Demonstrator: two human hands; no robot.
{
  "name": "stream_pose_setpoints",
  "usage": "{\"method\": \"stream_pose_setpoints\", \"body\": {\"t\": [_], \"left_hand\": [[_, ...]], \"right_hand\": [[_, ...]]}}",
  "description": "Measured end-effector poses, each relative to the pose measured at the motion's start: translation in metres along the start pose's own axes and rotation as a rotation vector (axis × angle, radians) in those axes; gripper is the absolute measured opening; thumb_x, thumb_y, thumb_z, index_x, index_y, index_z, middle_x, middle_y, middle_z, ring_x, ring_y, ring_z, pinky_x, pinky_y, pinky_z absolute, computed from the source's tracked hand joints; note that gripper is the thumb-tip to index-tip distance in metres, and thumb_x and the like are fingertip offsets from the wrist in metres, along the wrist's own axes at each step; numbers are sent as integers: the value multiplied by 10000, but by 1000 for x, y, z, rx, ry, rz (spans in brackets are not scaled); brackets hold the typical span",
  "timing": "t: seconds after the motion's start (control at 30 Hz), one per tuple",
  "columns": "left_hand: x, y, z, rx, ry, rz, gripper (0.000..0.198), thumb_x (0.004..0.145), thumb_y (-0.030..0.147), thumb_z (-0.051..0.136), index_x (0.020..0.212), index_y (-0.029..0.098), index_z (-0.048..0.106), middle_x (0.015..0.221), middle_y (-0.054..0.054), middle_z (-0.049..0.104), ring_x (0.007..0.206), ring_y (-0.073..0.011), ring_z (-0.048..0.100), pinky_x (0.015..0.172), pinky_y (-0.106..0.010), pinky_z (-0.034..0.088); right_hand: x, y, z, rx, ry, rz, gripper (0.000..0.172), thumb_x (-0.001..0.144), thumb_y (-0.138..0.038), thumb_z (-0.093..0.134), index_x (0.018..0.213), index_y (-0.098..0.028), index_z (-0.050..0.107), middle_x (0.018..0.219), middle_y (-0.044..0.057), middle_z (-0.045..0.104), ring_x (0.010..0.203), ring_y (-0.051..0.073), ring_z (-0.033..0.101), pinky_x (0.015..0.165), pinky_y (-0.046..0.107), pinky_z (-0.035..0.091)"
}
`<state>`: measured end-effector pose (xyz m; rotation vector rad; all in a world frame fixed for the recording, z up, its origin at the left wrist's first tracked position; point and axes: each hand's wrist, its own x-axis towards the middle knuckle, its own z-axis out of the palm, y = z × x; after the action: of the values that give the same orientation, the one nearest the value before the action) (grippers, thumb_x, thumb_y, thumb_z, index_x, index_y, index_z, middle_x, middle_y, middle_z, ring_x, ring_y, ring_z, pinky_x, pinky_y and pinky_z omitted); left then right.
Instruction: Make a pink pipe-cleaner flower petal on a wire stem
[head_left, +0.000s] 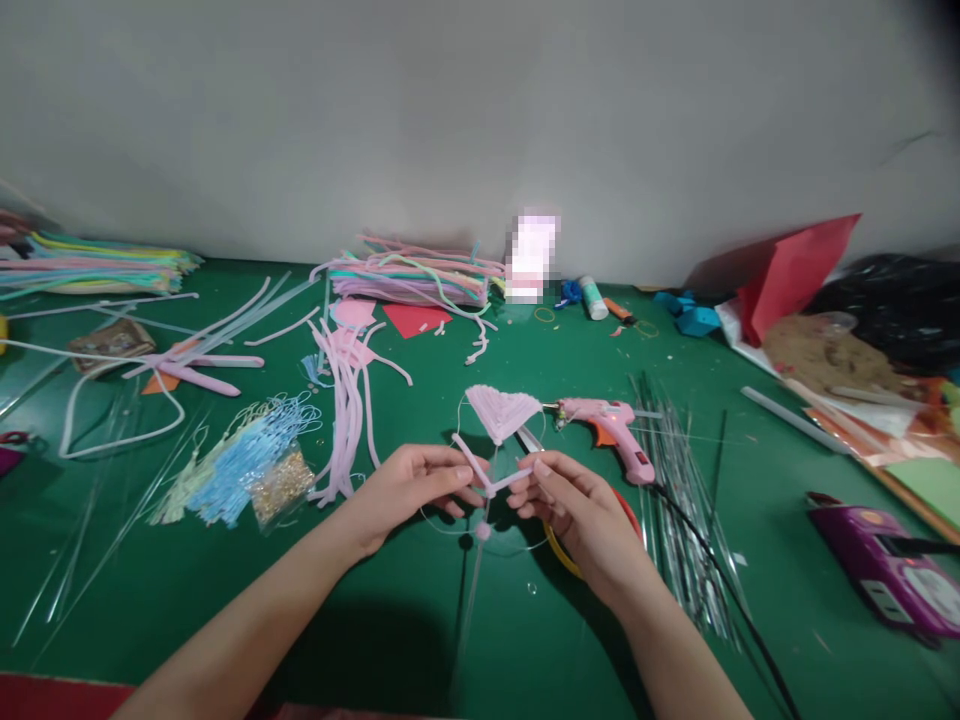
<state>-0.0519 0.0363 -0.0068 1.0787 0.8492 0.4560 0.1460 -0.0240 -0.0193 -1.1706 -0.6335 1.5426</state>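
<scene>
In front of me, a short lilac pipe cleaner [489, 488] is bent into a V. My left hand [424, 485] pinches at its left side, and my right hand [577, 500] pinches its right arm. Just beyond my fingers is a heart-like fan of lilac pipe cleaner rows [501, 412], its point towards me. A small pink ball [483, 532] sits below the V on a thin clear stem, with a fine ring around it. Scissors [564, 552] with yellow and red handles lie partly hidden under my right hand. Right of the fan rests a pink glue gun [609, 425].
Left of my hands lie lilac pipe cleaners [345, 410], blue tassels [251, 455] and a bag of gold bits [281, 487]. Pipe cleaner bundles [412, 275] line the wall. Silvery strips [686, 520], a black cord [720, 585] and a purple power strip [885, 560] are on the right.
</scene>
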Motion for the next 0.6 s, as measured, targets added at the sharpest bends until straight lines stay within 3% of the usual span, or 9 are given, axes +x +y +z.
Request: {"method": "stream_pose_setpoints", "body": {"t": [0.23,0.33,0.43,0.6], "left_hand": [[1,4,-3,-38,207,23,281,830,388,642,970,151,700,1026,-107,720,840,-169,669,684,-232,512],[2,3,-3,-58,206,16,276,821,386,654,955,150,706,974,-104,730,821,-173,677,681,-235,515],[1,2,-4,-79,191,7,279,808,380,671,966,153,704,934,-96,732,782,-173,692,676,-242,520],[0,1,-4,-71,177,2,269,802,376,682,960,160,709,909,-84,733,753,-167,699,666,-241,518]], "right_hand": [[-2,2,1,-24,-44,20,266,752,-411,729,835,-165,671,712,44,708,646,131,655,638,240,509],[-1,4,1,-50,-20,8,301,757,-425,720,901,-167,667,738,49,711,663,141,661,653,257,516],[2,6,1,-111,88,-57,406,729,-453,734,1020,-189,631,794,49,719,689,161,675,659,283,529],[4,8,2,-243,226,-224,399,712,-465,739,993,-207,624,909,69,727,735,173,669,672,308,550]]}}
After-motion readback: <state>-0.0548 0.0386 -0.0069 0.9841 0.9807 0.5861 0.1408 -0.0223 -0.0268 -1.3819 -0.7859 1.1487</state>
